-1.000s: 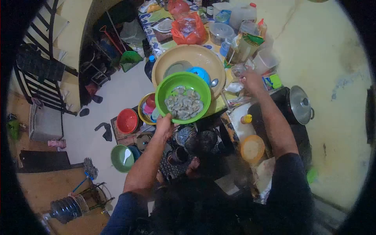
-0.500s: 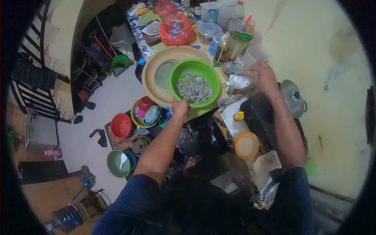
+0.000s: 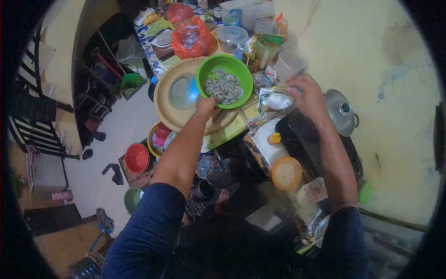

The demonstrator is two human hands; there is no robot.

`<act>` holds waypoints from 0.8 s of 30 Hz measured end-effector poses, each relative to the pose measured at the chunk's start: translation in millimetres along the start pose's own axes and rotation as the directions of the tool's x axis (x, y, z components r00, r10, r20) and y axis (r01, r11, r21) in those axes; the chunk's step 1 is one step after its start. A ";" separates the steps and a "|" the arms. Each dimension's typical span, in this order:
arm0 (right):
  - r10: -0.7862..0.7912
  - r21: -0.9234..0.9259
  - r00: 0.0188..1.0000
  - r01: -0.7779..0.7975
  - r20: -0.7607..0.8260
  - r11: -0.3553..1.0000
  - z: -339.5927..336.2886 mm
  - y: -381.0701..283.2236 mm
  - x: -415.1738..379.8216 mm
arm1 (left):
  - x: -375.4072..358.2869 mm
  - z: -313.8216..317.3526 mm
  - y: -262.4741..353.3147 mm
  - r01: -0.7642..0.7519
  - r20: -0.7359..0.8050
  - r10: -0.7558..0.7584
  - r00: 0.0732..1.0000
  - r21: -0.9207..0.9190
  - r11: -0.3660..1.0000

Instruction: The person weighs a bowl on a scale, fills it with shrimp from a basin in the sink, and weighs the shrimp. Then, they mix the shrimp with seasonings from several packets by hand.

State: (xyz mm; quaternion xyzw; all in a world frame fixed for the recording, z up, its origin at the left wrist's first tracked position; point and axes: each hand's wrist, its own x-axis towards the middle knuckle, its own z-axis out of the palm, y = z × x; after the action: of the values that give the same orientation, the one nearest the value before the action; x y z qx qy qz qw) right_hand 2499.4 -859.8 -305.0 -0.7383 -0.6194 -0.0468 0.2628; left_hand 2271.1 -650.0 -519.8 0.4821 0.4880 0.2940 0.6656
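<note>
My left hand (image 3: 206,107) grips the near rim of a green plastic bowl (image 3: 246,80), its fingers closed on the edge. Grey pieces that look like raw peeled shrimp (image 3: 225,87) lie inside the bowl. Beneath and to the left of it is a wide tan basin (image 3: 162,104) with a shiny round patch in its middle. My right hand (image 3: 306,93), up to the right of the bowl, pinches the top of a white and silvery packet (image 3: 278,100). The packet hangs beside the bowl, apart from it. My thumb and fingertips partly hide its upper edge.
A red plastic bag (image 3: 194,39), a lidded clear tub (image 3: 232,36) and a clear container (image 3: 291,63) crowd the table behind. To the right are a black stove (image 3: 297,132) and a lidded pot (image 3: 341,111). An orange tub (image 3: 286,173) stands nearer me.
My view has shifted, so the surroundings slide left. The green bowl has moved slightly up and away with my left hand. My right hand still holds the packet.
</note>
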 end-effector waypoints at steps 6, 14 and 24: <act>-0.055 0.058 0.996 0.051 0.066 0.997 6.7 -4.0 19.5 | -16.8 -2.6 -9.8 0.071 -0.119 -0.086 0.989 -0.122 0.990; 0.029 0.094 0.989 -0.043 0.143 0.995 26.7 -18.0 41.3 | -6.8 -35.1 -61.8 0.071 0.011 -0.070 0.997 -0.216 0.974; -0.115 0.175 0.970 0.078 0.216 0.981 53.5 -39.4 63.4 | -62.0 -44.6 -7.3 -0.161 -0.418 0.515 0.749 0.638 0.753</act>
State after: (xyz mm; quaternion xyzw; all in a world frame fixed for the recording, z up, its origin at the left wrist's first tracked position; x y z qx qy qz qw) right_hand 2463.1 -775.8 -312.9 -0.6833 -0.6822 0.0759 0.2487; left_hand 2207.1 -690.2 -506.6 0.6292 0.6269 0.3878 0.2463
